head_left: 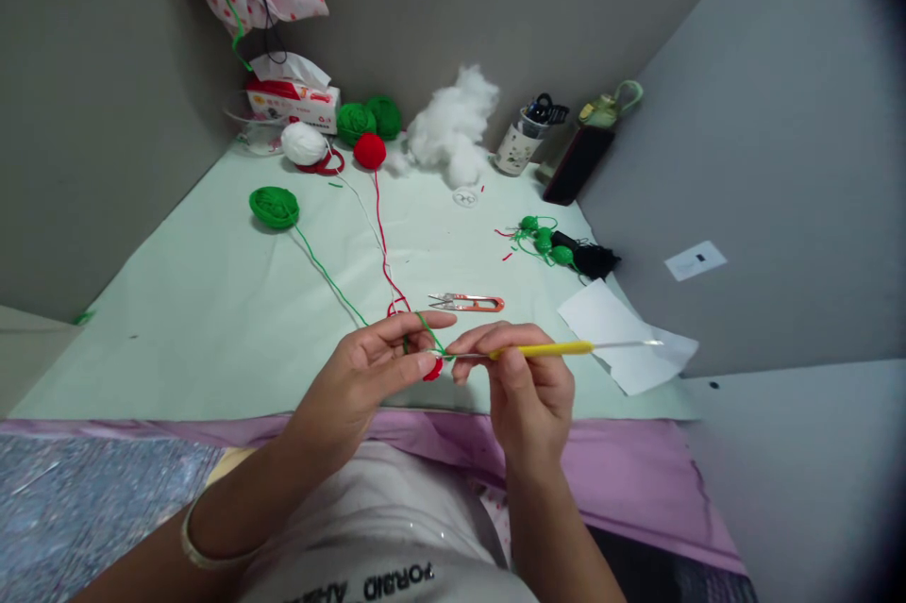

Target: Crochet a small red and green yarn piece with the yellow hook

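My left hand [375, 367] pinches a small red crochet piece [433, 369], with green yarn [332, 282] running over its fingers. That strand leads back to a green yarn ball [274, 207] on the pale green table [212, 320]. My right hand [524, 376] grips a yellow-handled crochet hook [559, 349], its metal tip meeting the piece between my hands. A red strand [382, 235] runs from the work to a red yarn ball [369, 150].
Orange thread snips [468, 303] lie just beyond my hands. Further back are a white yarn ball [303, 142], two green balls [368, 119], stuffing fluff [453, 126], a tissue box [292, 103], a cup [520, 142], small green crochet pieces [545, 240] and white paper [623, 334].
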A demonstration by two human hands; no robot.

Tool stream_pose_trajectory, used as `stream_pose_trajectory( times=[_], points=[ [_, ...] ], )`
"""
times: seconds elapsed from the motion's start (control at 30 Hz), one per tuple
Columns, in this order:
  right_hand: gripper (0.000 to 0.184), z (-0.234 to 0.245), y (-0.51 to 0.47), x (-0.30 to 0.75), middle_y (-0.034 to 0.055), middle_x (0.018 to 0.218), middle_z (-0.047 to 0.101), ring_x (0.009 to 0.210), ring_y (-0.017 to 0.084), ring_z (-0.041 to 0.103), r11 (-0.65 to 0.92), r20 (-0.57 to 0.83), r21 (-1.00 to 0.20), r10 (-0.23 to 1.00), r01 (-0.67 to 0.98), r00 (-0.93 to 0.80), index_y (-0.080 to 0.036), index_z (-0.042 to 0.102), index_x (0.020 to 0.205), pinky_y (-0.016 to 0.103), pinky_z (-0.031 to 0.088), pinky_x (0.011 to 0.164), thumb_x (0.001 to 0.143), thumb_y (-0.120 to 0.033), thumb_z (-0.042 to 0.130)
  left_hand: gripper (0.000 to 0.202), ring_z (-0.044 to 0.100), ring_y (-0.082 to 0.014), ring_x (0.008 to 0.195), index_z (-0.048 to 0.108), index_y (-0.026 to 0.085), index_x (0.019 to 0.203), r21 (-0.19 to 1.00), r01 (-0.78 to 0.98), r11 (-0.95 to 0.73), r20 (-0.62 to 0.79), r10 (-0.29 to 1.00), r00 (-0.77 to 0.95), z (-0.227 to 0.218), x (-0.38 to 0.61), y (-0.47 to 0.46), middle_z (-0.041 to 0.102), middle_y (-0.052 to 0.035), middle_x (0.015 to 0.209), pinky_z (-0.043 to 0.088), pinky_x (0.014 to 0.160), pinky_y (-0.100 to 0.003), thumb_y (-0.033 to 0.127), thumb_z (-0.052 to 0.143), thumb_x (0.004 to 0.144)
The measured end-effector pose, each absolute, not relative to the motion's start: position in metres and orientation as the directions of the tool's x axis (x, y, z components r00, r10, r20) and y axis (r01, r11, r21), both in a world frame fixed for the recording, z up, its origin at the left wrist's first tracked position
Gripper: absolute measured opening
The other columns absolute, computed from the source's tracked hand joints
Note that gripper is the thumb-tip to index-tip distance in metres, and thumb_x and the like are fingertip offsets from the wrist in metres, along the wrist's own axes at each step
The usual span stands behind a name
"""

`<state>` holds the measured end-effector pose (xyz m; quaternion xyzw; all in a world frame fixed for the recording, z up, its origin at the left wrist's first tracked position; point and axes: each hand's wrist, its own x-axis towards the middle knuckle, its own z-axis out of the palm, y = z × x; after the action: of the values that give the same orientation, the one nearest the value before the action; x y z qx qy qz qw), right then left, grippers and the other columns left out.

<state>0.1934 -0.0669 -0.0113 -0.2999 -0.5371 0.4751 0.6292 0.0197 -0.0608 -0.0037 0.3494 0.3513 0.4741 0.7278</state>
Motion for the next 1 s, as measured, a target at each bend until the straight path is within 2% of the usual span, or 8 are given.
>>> stream_pose_trajectory(
  times=[0.13,0.3,0.43,0.53,0.7,0.83,0.9,1.0],
  points=[
    [0.021,-0.0135,-0.0701,0.1930,0.0060,0.101,0.078,0.084,0.018,0.072,0.527,0.530,-0.842,0.848,-0.116,0.008,-0.023,0.075,0.109,0.033,0.061,0.070,0.107,-0.019,0.055,0.027,0.056,-0.0121,0.084,0.086,0.032,0.112,0.869,-0.416,0.268,-0.158,0.947,0.281,-0.0048,0.0198,-0.0608,0.062,0.0009,0.086,0.047,0.082,-0.022,0.028,0.085,0.085],
    [0.024,-0.0143,-0.0711,0.1930,0.0060,0.101,0.078,0.089,0.019,0.073,0.629,0.627,-0.776,0.778,0.044,-0.040,-0.023,0.073,0.113,0.036,0.062,0.076,0.106,-0.014,0.052,0.028,0.056,-0.0104,0.076,0.086,0.029,0.111,0.890,-0.399,0.222,-0.133,0.962,0.238,-0.0045,0.0199,-0.0607,0.063,0.0015,0.082,0.051,0.078,-0.021,0.024,0.087,0.083],
    [0.025,-0.0142,-0.0743,0.1947,0.0096,0.106,0.078,0.100,0.021,0.075,0.751,0.738,-0.618,0.656,0.233,-0.156,-0.020,0.070,0.121,0.036,0.062,0.082,0.105,-0.013,0.053,0.030,0.058,-0.0101,0.076,0.086,0.028,0.109,0.897,-0.395,0.199,-0.132,0.973,0.190,-0.0034,0.0221,-0.0603,0.063,0.0023,0.079,0.052,0.076,-0.020,0.020,0.087,0.080],
    [0.024,-0.0136,-0.0767,0.1953,0.0129,0.114,0.078,0.099,0.021,0.076,0.769,0.747,-0.548,0.627,0.329,-0.220,-0.020,0.070,0.122,0.036,0.063,0.079,0.106,-0.017,0.053,0.032,0.060,-0.0105,0.078,0.086,0.028,0.109,0.910,-0.380,0.167,-0.119,0.982,0.147,-0.0025,0.0226,-0.0606,0.064,0.0025,0.079,0.052,0.075,-0.019,0.018,0.087,0.079],
    [0.026,-0.0143,-0.0760,0.1953,0.0082,0.103,0.079,0.101,0.022,0.076,0.756,0.747,-0.577,0.642,0.309,-0.176,-0.023,0.068,0.124,0.037,0.064,0.080,0.106,-0.015,0.051,0.033,0.061,-0.0120,0.082,0.085,0.026,0.110,0.939,-0.325,0.115,-0.083,0.990,0.112,-0.0004,0.0231,-0.0630,0.066,0.0017,0.081,0.051,0.078,-0.021,0.017,0.085,0.079],
    [0.031,-0.0176,-0.0756,0.1944,0.0084,0.113,0.078,0.097,0.019,0.075,0.769,0.771,-0.429,0.585,0.475,-0.251,-0.027,0.069,0.129,0.032,0.064,0.076,0.102,-0.013,0.060,0.036,0.059,-0.0121,0.079,0.083,0.026,0.114,0.933,-0.339,0.117,-0.074,0.988,0.137,-0.0004,0.0260,-0.0636,0.063,0.0028,0.079,0.051,0.077,-0.022,0.016,0.082,0.080],
    [0.033,-0.0197,-0.0743,0.1932,0.0076,0.113,0.078,0.096,0.019,0.075,0.761,0.775,-0.460,0.595,0.457,-0.213,-0.028,0.071,0.128,0.032,0.063,0.076,0.101,-0.012,0.061,0.038,0.058,-0.0125,0.080,0.081,0.025,0.118,0.934,-0.336,0.124,-0.072,0.984,0.162,-0.0003,0.0255,-0.0623,0.062,0.0026,0.081,0.051,0.077,-0.023,0.018,0.082,0.080],
    [0.025,-0.0217,-0.0691,0.1908,0.0061,0.103,0.078,0.094,0.020,0.074,0.699,0.711,-0.672,0.701,0.245,-0.049,-0.027,0.075,0.117,0.035,0.063,0.077,0.105,-0.016,0.057,0.040,0.059,-0.0136,0.082,0.077,0.025,0.127,0.952,-0.280,0.120,-0.054,0.971,0.233,0.0019,0.0207,-0.0593,0.062,0.0014,0.086,0.051,0.079,-0.025,0.026,0.080,0.088]
  ],
)
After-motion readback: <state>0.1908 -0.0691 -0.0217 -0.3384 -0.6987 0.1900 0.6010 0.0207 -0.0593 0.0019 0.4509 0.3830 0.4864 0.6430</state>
